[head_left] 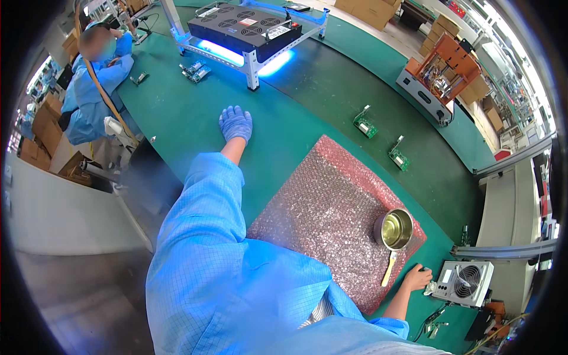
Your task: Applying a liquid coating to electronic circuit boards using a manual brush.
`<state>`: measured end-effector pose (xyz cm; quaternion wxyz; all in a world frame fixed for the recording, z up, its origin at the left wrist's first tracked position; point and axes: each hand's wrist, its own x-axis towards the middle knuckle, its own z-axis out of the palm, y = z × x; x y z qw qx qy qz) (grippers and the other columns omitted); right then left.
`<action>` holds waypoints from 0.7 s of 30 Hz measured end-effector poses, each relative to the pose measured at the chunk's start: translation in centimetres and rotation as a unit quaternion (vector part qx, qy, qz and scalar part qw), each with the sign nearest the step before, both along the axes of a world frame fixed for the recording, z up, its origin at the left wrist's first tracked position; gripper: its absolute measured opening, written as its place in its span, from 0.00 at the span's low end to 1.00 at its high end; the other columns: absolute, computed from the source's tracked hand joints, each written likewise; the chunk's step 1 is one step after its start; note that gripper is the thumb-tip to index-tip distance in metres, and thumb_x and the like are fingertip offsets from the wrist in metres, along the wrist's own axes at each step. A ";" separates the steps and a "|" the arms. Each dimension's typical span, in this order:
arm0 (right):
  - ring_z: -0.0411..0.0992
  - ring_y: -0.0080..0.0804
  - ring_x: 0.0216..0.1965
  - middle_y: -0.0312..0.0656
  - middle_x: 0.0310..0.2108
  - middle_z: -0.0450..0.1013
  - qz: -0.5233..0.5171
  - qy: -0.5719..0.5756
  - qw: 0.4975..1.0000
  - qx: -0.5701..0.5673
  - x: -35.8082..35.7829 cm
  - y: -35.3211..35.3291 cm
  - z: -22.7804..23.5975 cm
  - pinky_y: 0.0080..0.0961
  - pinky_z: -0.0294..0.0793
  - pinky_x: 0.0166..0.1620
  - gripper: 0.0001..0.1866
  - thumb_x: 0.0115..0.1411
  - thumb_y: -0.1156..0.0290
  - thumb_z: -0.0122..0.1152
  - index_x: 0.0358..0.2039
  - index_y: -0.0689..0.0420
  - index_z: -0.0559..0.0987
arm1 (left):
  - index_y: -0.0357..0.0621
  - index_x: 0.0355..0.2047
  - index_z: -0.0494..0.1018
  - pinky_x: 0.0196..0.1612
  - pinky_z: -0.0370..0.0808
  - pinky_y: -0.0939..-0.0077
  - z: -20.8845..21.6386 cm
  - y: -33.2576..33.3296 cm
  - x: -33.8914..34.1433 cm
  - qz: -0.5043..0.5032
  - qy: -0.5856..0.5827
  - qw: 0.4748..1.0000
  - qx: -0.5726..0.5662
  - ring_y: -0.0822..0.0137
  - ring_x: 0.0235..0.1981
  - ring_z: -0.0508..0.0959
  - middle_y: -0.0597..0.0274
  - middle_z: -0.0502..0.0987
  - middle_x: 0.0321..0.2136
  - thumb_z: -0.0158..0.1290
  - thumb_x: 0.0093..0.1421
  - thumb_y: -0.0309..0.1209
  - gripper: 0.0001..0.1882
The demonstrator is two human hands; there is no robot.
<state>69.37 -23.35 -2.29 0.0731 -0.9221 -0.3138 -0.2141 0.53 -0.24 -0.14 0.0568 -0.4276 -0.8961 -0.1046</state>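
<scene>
My left hand (236, 123), in a thin blue glove, lies flat on the green mat (275, 154) with its fingers stretched out and nothing in it. At the lower right my bare right hand (418, 277) has its fingers bent around a small dark thing I cannot make out. It is beside a white box with a round fan (464, 283). Between my arms a sheet of pink bubble wrap (313, 207) covers part of the mat. On its right side stands a small metal pot (402, 236) with yellowish liquid inside and a pale handle (389, 269) pointing toward me.
Across the bench, a black multi-fan unit (242, 26) sits on a metal frame over glowing blue light. Green circuit boards (365, 125) lie nearby. An orange and grey machine (441, 77) stands far right. A person in blue (97, 89) sits at the left edge.
</scene>
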 end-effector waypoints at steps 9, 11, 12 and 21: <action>0.64 0.45 0.41 0.43 0.37 0.66 -0.005 0.012 1.000 -0.001 0.0 0.0 -0.1 0.43 0.64 0.40 0.17 0.50 0.57 0.49 0.36 0.55 0.70 | 0.45 0.54 0.59 0.61 0.45 0.60 -0.3 0.0 0.0 -0.007 0.000 1.000 0.017 0.56 0.60 0.53 0.54 0.57 0.57 0.33 0.59 0.46 0.27; 0.64 0.44 0.41 0.43 0.37 0.66 -0.006 0.013 1.000 -0.002 0.1 0.0 -0.1 0.43 0.64 0.40 0.17 0.50 0.57 0.49 0.36 0.55 0.70 | 0.45 0.54 0.59 0.61 0.45 0.60 -0.3 0.0 0.1 -0.009 0.000 1.000 0.016 0.56 0.60 0.53 0.54 0.57 0.57 0.33 0.59 0.46 0.27; 0.64 0.44 0.41 0.43 0.37 0.65 -0.009 0.014 1.000 -0.004 0.0 0.0 -0.1 0.43 0.64 0.41 0.17 0.50 0.57 0.49 0.36 0.55 0.70 | 0.45 0.54 0.59 0.61 0.45 0.60 -0.3 0.0 0.2 -0.008 0.000 1.000 0.017 0.56 0.60 0.53 0.54 0.57 0.57 0.33 0.59 0.46 0.27; 0.64 0.44 0.41 0.43 0.37 0.66 -0.013 0.011 1.000 -0.005 -0.6 0.2 1.1 0.42 0.64 0.41 0.17 0.50 0.58 0.50 0.37 0.55 0.71 | 0.45 0.54 0.60 0.61 0.45 0.59 -0.1 0.2 -0.2 -0.008 -0.007 1.000 0.013 0.56 0.60 0.53 0.54 0.57 0.57 0.33 0.59 0.46 0.27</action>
